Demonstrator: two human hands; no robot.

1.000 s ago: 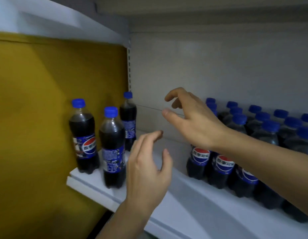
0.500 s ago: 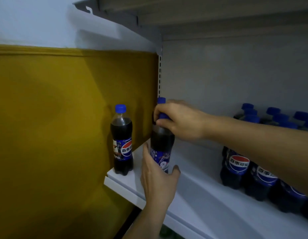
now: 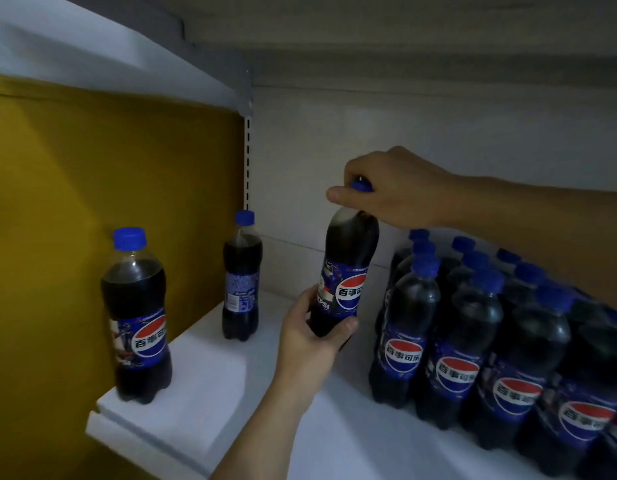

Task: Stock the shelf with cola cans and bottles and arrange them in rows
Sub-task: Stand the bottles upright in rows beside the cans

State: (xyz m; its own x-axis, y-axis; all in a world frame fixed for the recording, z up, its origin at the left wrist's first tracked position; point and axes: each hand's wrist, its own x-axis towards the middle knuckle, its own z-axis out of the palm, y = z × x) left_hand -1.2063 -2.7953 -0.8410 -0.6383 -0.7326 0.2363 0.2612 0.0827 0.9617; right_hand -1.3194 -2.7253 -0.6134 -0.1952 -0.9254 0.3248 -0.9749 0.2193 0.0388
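Note:
A cola bottle [image 3: 347,268] with a blue cap and blue label is held tilted above the white shelf [image 3: 203,403]. My right hand [image 3: 397,188] grips its cap and neck from above. My left hand [image 3: 310,334] grips its base from below. To its right stand rows of several cola bottles [image 3: 473,341], labels facing front. At the shelf's left, one bottle [image 3: 137,317] stands near the front corner and another bottle [image 3: 242,278] stands upright near the back.
A yellow wall [image 3: 92,202] closes off the left side past the shelf's end. The grey back panel [image 3: 438,126] and an upper shelf [image 3: 334,36] bound the space. A slotted upright [image 3: 248,150] runs down the back left corner.
Both hands went from empty to gripping a bottle, then carried it off the shelf's left part toward the rows on the right. It is lifted and tilted now.

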